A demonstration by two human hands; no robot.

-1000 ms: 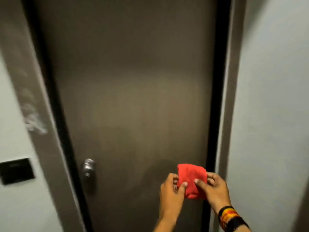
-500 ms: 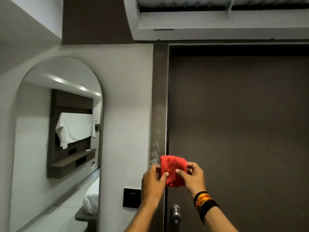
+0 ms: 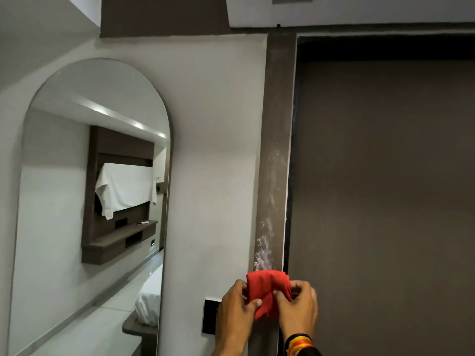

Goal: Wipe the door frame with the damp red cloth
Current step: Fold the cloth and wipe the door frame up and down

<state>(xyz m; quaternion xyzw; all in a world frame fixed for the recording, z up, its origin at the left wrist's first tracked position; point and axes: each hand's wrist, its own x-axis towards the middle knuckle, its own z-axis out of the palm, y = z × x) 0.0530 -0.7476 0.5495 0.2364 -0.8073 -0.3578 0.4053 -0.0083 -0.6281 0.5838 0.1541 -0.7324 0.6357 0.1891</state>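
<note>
The folded red cloth (image 3: 267, 290) is pinched between both hands, in front of the left upright of the brown door frame (image 3: 277, 129). My left hand (image 3: 235, 313) grips its left side and my right hand (image 3: 298, 308), with a striped band at the wrist, grips its right side. White smears run down the frame just above the cloth. Whether the cloth touches the frame I cannot tell. The dark door (image 3: 385, 188) fills the right of the view.
An arched mirror (image 3: 90, 201) stands on the white wall to the left, reflecting a shelf unit and a white towel. A black switch plate (image 3: 209, 317) sits on the wall just left of my left hand. A ceiling beam runs above the door.
My view has swung from the door's right side to its upper left. The hands with the cloth now sit at the left frame upright, lower in view than half a second ago.
</note>
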